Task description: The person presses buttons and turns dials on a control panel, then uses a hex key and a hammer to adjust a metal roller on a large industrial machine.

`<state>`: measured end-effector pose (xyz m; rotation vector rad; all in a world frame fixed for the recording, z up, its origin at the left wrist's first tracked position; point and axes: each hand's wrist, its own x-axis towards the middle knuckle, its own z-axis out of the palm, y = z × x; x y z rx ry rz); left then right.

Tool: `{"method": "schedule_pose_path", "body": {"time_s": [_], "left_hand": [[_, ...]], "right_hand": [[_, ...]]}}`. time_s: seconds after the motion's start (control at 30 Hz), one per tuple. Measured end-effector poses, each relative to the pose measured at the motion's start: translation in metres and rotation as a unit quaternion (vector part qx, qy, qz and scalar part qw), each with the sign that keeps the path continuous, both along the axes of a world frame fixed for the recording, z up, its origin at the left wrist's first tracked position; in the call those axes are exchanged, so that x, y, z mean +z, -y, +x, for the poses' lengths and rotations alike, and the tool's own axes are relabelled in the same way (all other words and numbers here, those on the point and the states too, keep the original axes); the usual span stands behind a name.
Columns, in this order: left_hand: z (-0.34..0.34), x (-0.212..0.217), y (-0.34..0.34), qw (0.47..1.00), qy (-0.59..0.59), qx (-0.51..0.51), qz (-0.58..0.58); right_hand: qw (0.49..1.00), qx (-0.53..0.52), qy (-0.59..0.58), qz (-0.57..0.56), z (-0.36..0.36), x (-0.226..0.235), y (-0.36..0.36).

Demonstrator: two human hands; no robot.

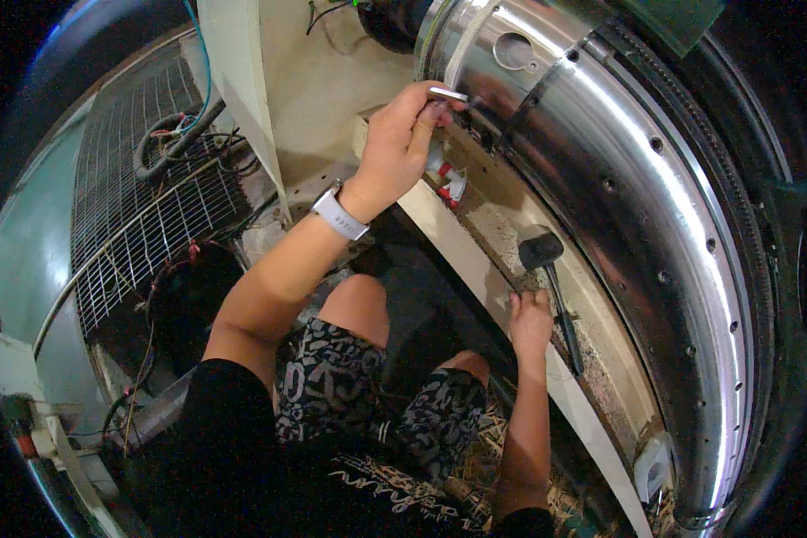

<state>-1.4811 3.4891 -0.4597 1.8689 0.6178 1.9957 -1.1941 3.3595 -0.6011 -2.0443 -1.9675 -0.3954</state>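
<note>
On the far side, the left hand pinches a small silvery metal piece between its fingers, close by the far end of a big polished steel cylinder. Nearer and to the right, the right hand has curled fingers at the left edge of a pale trough; whether they grip anything, I cannot tell. Just right of it lies a black mallet.

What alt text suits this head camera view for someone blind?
A person's left hand holds a small metal piece beside a large, shiny metal cylinder. The right hand is at the edge of a cream trough, near a black mallet.
</note>
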Motion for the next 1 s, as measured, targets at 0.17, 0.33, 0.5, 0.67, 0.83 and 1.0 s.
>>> {"method": "schedule_pose_path", "body": {"time_s": [0.17, 0.33, 0.5, 0.67, 0.83, 1.0], "left_hand": [[-0.006, 0.005, -0.005, 0.997, -0.081, 0.002, -0.003], [-0.004, 0.002, -0.017, 0.995, -0.082, -0.034, 0.055], [0.018, -0.006, -0.024, 0.984, 0.15, -0.076, -0.053], [0.021, -0.011, -0.011, 0.986, 0.115, -0.116, -0.038], [0.019, -0.014, -0.028, 0.988, 0.12, -0.068, -0.072], [0.025, -0.014, -0.018, 0.998, 0.055, -0.032, -0.028]], "right_hand": [[1.0, -0.012, -0.006, -0.01, -0.002, 0.0, -0.003], [1.0, -0.005, 0.008, 0.0, 0.001, -0.002, -0.003], [1.0, -0.009, -0.003, 0.008, -0.003, -0.001, -0.004], [0.999, 0.004, 0.018, 0.043, 0.001, -0.01, -0.003], [1.0, -0.022, -0.006, 0.0, -0.007, 0.0, -0.002], [1.0, -0.012, 0.012, 0.022, -0.003, -0.005, -0.002]]}}
